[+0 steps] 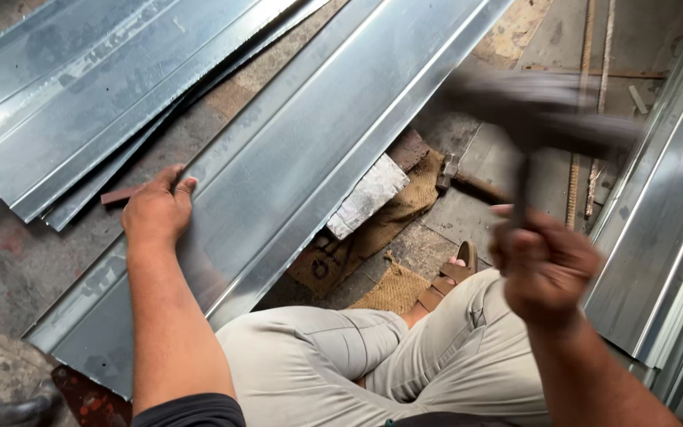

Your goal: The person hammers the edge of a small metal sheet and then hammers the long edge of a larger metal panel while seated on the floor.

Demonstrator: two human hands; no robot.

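On the long galvanized sheet's near-left edge, the left hand (157, 209) presses flat, fingers spread, pinning the folded metal sheet (278, 182) that runs diagonally across the floor. Right hand (545, 265) is clenched round the handle of a mallet (539, 119), raised and motion-blurred, head over the sheet's right fold. Under that fold sits a pale block (367, 196) on burlap sacking (389, 229); a second hammer (456, 175) lies on the floor beyond. Sandalled foot (452, 273) is near. Risks: an off-line blow likely dents the fold or glances toward the foot; the sheet could slide off the block; sharp edge by the pinning fingers.
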